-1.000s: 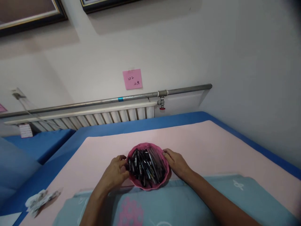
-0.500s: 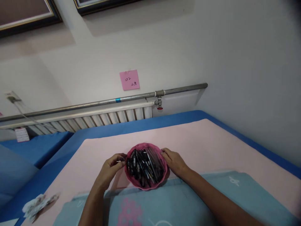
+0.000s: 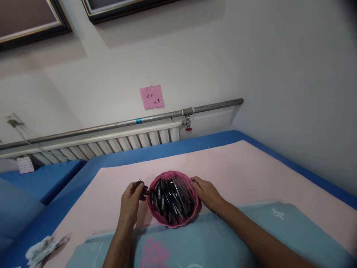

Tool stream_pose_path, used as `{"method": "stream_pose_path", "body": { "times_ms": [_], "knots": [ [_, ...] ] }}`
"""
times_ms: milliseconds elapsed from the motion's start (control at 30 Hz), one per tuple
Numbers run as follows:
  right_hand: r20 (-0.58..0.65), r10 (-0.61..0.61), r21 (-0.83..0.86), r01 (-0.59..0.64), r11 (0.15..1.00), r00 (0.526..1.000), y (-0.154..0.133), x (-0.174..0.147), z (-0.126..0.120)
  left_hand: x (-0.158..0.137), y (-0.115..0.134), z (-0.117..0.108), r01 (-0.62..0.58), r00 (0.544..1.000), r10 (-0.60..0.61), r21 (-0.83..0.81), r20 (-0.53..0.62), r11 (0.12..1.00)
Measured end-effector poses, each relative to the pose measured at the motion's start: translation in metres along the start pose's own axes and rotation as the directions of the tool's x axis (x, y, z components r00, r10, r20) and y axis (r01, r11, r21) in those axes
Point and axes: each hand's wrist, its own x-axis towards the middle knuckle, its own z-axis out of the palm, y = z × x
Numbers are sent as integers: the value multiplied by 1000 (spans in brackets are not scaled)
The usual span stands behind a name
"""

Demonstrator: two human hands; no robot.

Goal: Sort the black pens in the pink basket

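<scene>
A home bedroom: bed (image 3: 251, 167), wall radiator (image 3: 111, 143), framed pictures (image 3: 30, 18) above.

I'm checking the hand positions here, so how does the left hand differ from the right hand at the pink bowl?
The left hand is lifted slightly beside the pink bowl, pinching a small dark piece in its fingertips; the right hand holds nothing and rests on the rim. The left hand's fingers curl into a grip, while the right hand's lie flatter along the bowl's edge. Both are bare and flank the bowl of dark pieces.
</scene>
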Motion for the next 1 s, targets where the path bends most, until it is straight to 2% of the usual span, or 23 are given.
{"method": "stream_pose_path", "body": {
  "times_ms": [200, 333, 667, 1000],
  "knots": [
    [-27, -8, 18, 8, 1000, 1000, 0, 0, 1, -2, -5, 9, -60, 998, 63, 202, -10, 977],
    [-34, -7, 48, 8, 999, 999, -3, 0, 3, -2, -7, 11, -63, 997, 73, 276, -29, 959],
    [-15, -32, 85, 34, 996, 999, -6, 1, 8, -1, -6, 7, -59, 989, 100, 343, -104, 938],
    [12, -79, 127, 77, 989, 997, -10, 2, 13, -4, 0, 6, 5, 986, 69, 435, -154, 900]
  ]
}}
